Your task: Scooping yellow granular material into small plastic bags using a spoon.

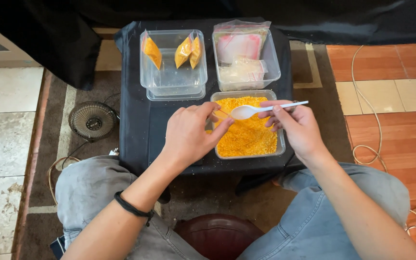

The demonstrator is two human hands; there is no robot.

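1. The right hand (298,126) has its fingers clamped on the handle of a white plastic spoon (261,110), whose empty bowl points left.
2. The left hand (188,135) pinches a small clear bag (219,117) between thumb and fingertips, just beside the spoon's bowl.
3. Both hover over a clear tub of yellow grains (249,135) on a small black-covered table (138,125).
4. Behind it, one tub (173,77) holds three filled yellow bags; another (246,60) holds empty bags.
5. A small fan (92,120) lies on the floor to the left.
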